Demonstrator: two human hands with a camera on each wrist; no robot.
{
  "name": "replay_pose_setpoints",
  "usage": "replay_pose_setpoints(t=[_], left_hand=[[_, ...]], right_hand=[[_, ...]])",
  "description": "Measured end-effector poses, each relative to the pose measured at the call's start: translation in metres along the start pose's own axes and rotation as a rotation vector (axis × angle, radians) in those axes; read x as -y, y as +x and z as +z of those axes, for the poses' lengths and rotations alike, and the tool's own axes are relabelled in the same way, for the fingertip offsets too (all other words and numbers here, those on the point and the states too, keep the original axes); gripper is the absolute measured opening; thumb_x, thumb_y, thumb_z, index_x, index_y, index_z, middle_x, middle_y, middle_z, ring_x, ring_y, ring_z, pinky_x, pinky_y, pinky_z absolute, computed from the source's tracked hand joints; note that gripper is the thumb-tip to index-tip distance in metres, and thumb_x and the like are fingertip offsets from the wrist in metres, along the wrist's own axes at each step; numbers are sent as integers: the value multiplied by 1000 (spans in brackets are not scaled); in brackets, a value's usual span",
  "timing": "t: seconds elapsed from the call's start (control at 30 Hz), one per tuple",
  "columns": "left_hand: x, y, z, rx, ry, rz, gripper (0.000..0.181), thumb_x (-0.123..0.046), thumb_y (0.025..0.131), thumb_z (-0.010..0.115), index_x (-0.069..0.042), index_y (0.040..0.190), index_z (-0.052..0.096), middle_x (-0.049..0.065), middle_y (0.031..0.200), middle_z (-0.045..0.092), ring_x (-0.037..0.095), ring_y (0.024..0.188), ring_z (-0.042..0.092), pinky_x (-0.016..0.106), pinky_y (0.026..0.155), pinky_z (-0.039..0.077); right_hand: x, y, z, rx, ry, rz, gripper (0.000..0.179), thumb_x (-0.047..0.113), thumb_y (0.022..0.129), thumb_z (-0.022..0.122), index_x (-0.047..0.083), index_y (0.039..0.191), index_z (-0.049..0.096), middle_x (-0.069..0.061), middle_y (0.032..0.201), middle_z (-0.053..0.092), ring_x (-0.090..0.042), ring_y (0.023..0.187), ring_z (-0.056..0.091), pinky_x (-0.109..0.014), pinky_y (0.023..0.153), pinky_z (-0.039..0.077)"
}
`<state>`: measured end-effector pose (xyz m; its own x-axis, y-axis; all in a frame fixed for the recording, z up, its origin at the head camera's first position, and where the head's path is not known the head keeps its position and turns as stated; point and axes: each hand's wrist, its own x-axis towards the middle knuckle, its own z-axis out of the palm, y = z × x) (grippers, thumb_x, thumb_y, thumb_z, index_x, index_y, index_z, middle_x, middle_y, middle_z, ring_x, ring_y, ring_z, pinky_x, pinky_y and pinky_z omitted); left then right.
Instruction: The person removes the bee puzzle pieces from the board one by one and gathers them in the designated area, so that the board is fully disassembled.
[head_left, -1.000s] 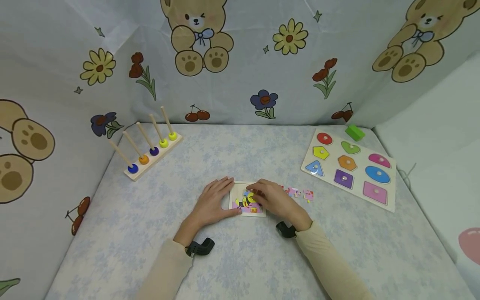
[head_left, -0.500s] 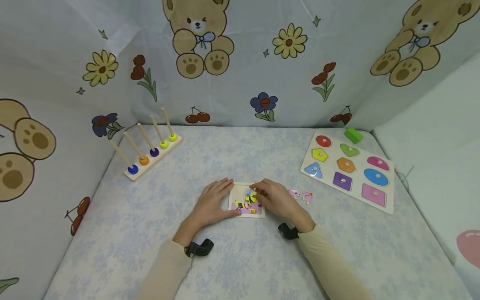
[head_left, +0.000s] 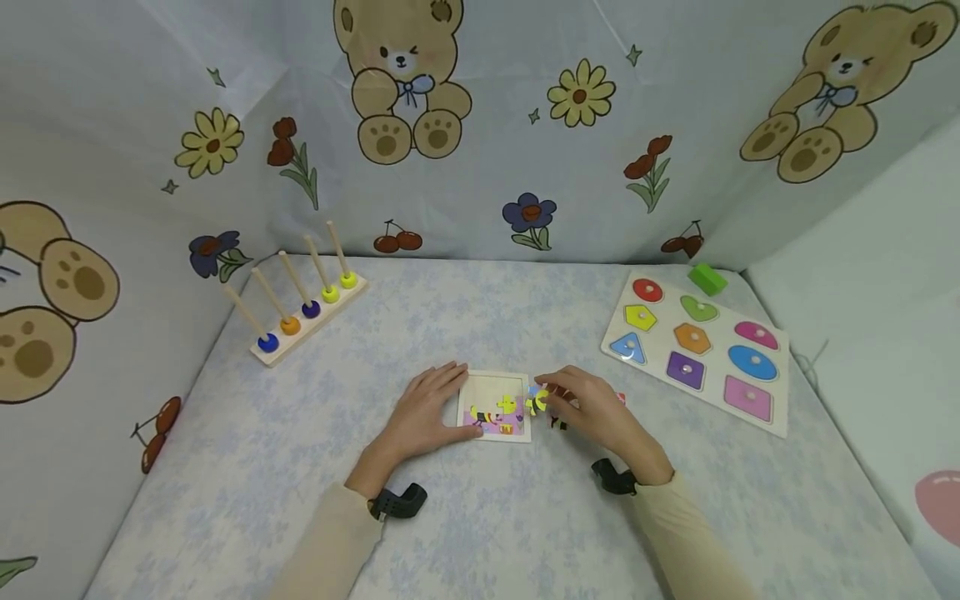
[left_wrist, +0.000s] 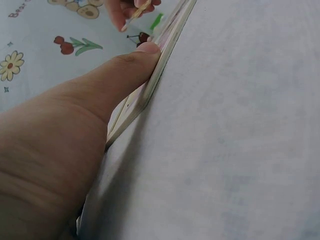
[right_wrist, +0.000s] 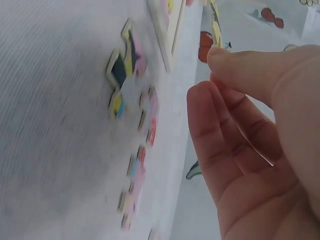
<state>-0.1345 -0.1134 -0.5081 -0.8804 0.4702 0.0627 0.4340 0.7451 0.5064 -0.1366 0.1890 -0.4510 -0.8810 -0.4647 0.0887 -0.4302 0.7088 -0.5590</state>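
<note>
In the right wrist view I have the right hand (right_wrist: 250, 165) filling the right of the frame, with a thin puzzle piece (right_wrist: 216, 27) held at its fingertips near the top edge, turned nearly edge-on to me. Left of that, at top centre, I get one corner of a pale puzzle tray (right_wrist: 164, 42) with a bit of pink and yellow inside. Down the left-centre of my frame, loose pieces (right_wrist: 118, 72) lie on the pale tabletop (right_wrist: 45, 150): dark and yellow ones higher up, pink ones trailing below, their prints blurred. At upper right I make out a backdrop (right_wrist: 245, 40) printed with cherries (right_wrist: 265, 14).
</note>
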Motion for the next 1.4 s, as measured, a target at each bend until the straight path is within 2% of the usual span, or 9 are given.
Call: replay_pose_setpoints(t=[0.13, 0.4, 0.53, 0.83, 1.4], left_hand=[[0, -1, 0, -1, -3, -1, 99, -65, 85, 74, -9, 159, 40, 5, 167, 36, 27, 157, 27, 51, 128, 20], [0, 0, 0, 0, -4, 8, 99, -65, 86, 74, -8, 160, 39, 6, 167, 36, 27, 157, 27, 51, 129, 18], [-1, -1, 0, -6, 2, 4, 99, -64, 85, 75, -8, 159, 40, 6, 166, 37, 27, 156, 28, 51, 129, 19], [-3, -1, 0, 0, 2, -2, 99, -64, 85, 74, -9, 159, 40, 6, 166, 37, 28, 156, 28, 53, 128, 20], [-4, -3, 1, -10, -13, 0, 97, -62, 84, 76, -8, 158, 43, 6, 165, 38, 28, 156, 29, 52, 128, 21]], right_hand=[[-7, -11, -5, -10, -3, 27, 35, 8, 93, 77, 7, 128, 72, -1, 107, 70, -14, 92, 67, -32, 82, 62], [-23, -27, -14, -63, -31, 23, 36, 2, 91, 77, 8, 127, 73, 0, 104, 71, -13, 89, 67, -32, 80, 63], [-27, -32, -16, -63, -25, 30, 36, 2, 91, 77, 6, 127, 73, -2, 104, 71, -14, 88, 67, -31, 79, 63], [-38, -52, -17, -33, -65, 109, 37, 0, 90, 78, 7, 126, 73, -2, 107, 72, -13, 90, 65, -31, 79, 62], [-47, -60, -15, -22, -103, 146, 35, 2, 90, 79, 8, 123, 73, 3, 100, 68, -9, 85, 58, -26, 76, 59]])
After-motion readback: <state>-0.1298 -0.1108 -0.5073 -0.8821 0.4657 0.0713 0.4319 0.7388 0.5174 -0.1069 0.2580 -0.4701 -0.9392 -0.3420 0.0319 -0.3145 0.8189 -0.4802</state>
